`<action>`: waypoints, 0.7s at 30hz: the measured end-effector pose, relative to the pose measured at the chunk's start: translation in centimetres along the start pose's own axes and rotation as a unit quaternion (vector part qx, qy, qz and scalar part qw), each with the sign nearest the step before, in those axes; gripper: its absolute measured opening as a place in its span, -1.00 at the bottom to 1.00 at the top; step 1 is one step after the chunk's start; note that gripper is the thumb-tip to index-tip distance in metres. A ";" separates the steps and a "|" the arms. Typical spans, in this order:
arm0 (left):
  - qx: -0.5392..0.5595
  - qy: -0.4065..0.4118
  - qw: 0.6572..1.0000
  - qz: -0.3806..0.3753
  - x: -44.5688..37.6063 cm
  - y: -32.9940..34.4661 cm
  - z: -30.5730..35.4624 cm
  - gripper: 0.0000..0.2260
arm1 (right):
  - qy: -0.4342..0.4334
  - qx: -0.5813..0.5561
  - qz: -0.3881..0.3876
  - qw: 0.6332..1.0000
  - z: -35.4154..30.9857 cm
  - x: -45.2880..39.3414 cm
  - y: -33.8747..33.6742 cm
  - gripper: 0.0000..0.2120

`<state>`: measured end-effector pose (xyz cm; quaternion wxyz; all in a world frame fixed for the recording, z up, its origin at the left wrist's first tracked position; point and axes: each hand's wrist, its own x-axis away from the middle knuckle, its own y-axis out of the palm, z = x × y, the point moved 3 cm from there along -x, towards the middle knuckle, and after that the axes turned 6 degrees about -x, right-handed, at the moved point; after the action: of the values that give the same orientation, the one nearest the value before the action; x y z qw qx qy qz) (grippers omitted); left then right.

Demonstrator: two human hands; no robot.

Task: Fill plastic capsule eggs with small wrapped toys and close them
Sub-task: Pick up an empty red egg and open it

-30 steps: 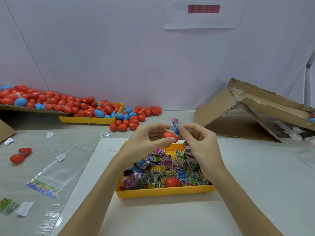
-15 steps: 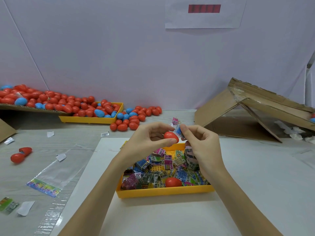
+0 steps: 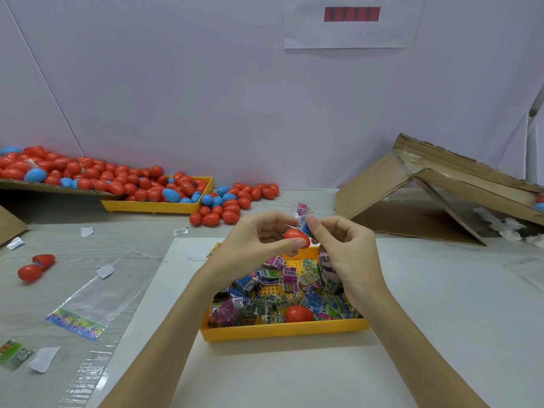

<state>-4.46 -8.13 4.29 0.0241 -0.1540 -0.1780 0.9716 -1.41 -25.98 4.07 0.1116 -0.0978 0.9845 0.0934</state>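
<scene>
Left hand (image 3: 259,242) grip clamped on a red plastic capsule egg half (image 3: 296,238), thumb below and fingers curled above, held over the far edge of the near yellow plastic tray (image 3: 282,331). Right hand (image 3: 347,254) grip pinches a small blue wrapped toy packet (image 3: 304,225) touching the top right of the egg half; whether any of it is inside the egg, cannot tell. Lower right fingers also curl round a rolled dark packet (image 3: 326,267). Tray sits on a white sheet (image 3: 265,372) at the near middle of the tabletop (image 3: 132,240) and holds a heap of small wrapped toys (image 3: 276,293) plus one red egg piece (image 3: 298,314) near its front wall. Along the far left edge: a pile of red and blue capsule eggs (image 3: 117,181) spilling over a second yellow tray (image 3: 159,206) and a cardboard flap. Open red hinged egg (image 3: 35,266) lies near the left edge, beside an empty clear plastic bag (image 3: 97,301). Collapsed brown cardboard box (image 3: 435,198) at the far right corner.
</scene>
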 end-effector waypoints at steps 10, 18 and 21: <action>-0.002 0.004 1.000 0.001 0.1 -0.2 0.4 -0.72 | 0.004 0.020 -0.010 1.000 -0.1 0.0 0.0 -0.80; -0.011 0.012 1.000 0.010 0.1 -0.3 0.3 -0.68 | 0.018 0.008 0.013 1.000 0.0 0.0 -0.1 -0.85; -0.010 0.016 1.000 0.008 0.1 -0.2 0.2 -0.67 | 0.021 0.009 0.012 1.000 0.0 0.0 -0.2 -0.81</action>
<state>-4.60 -8.01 4.56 0.0174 -0.1708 -0.1864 0.9674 -1.40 -26.20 4.03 0.0904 -0.0866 0.9886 0.0835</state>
